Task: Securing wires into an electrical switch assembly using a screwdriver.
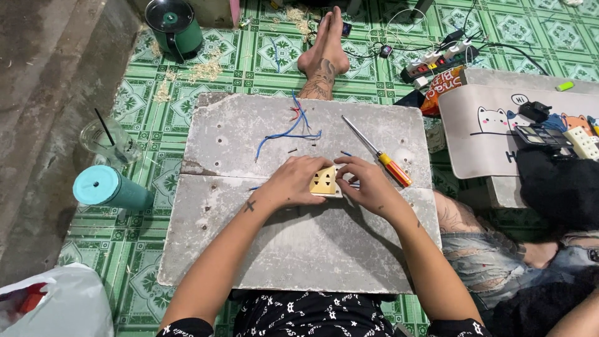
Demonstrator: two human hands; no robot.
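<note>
A small cream-yellow socket plate (324, 181) lies in the middle of a grey board (293, 249) resting over my lap. My left hand (293, 182) grips its left side and my right hand (367, 184) pinches its right edge, so both hands hold it flat on the board. Blue and red wires (293, 130) lie loose just beyond my hands. A screwdriver (378, 153) with an orange and yellow handle rests diagonally to the right of them, and a few small screws sit near the wires.
A teal tumbler (109, 187) lies left of the board, with a plastic cup and straw (109, 142) behind it. A green kettle (175, 25) stands far left. A power strip (437, 61), snack bag (444, 84), cat-print mat (493, 134) and white bag (56, 302) surround me.
</note>
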